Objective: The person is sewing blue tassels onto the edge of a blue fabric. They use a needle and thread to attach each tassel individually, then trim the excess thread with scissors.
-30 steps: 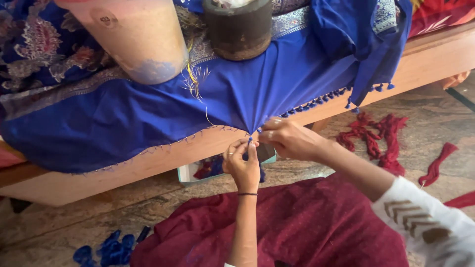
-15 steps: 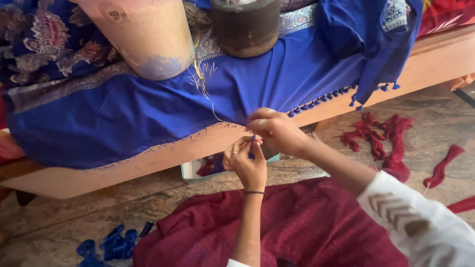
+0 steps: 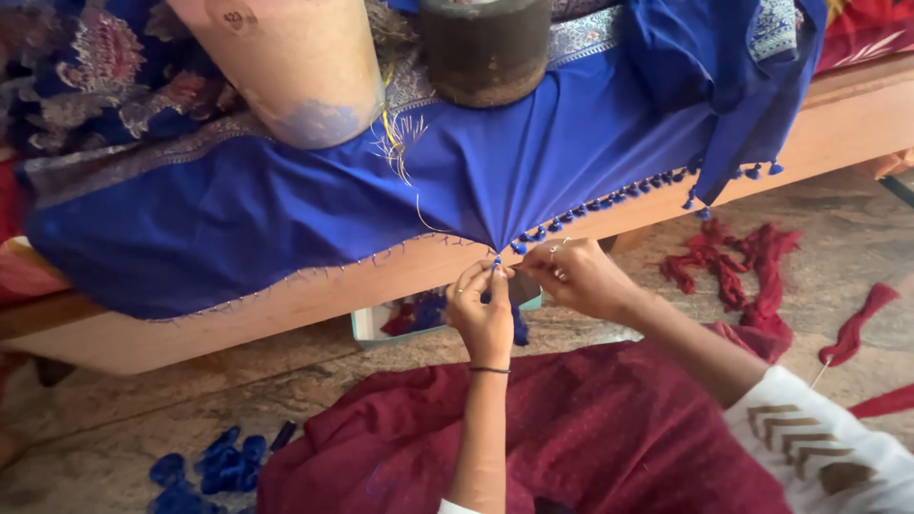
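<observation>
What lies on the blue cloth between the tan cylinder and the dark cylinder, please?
In the head view, loose yellow threads lie on the blue cloth between the tan cylinder and the dark cylinder.

two hands, two cylinders, one blue cloth

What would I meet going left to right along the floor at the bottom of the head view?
Blue thread scraps → maroon cloth → left hand → right hand → red thread scraps → loose red strand. Both hands pinch the hem of the blue cloth.
</observation>
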